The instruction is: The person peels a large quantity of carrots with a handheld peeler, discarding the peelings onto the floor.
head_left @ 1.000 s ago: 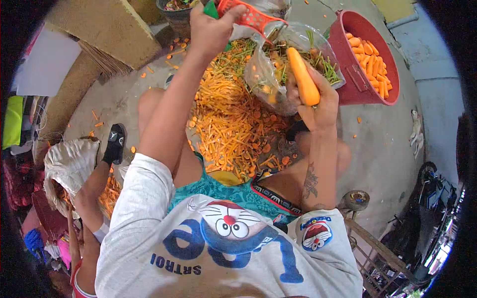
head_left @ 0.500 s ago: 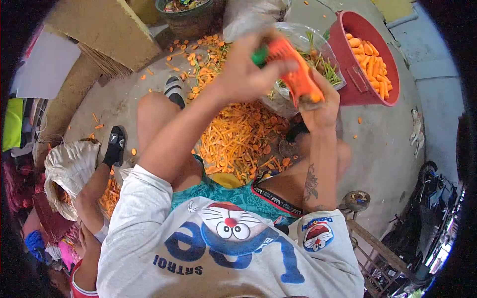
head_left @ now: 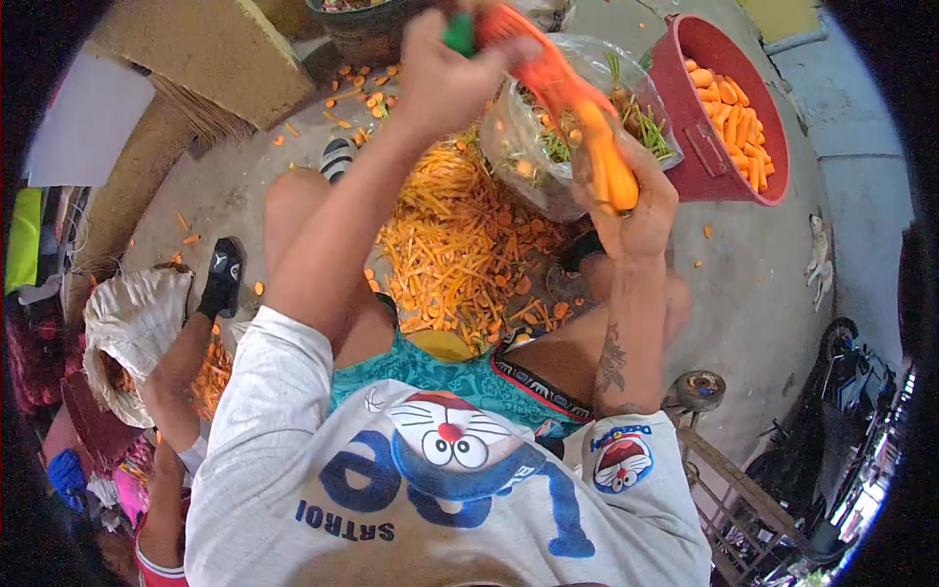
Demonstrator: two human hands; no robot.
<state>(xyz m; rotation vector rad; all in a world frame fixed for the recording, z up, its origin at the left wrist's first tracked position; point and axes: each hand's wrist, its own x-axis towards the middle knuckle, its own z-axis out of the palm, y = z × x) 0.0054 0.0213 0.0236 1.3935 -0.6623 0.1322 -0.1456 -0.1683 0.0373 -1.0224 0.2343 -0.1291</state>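
My left hand (head_left: 445, 83) is closed around a red peeler (head_left: 509, 49) with a green end, both blurred by motion. The red part lies along the upper length of a large orange carrot (head_left: 614, 174). My right hand (head_left: 641, 210) grips the carrot's near end, fingers wrapped round it. Below both hands, a heap of carrot peelings and cut ends (head_left: 455, 254) covers the floor between my legs. Behind the carrot stands a clear plastic bag (head_left: 528, 176) with green-stalked carrots in it.
A red tub (head_left: 690, 147) of peeled carrots stands to the right. A dark bucket (head_left: 367, 39) is at the back. On the left are a white sack (head_left: 137, 308) and another person's leg (head_left: 181, 372). A wheeled metal frame (head_left: 729, 470) sits at lower right.
My left hand has moved up and left with the peeler. More of the carrot now shows in my right hand, which has shifted slightly down.
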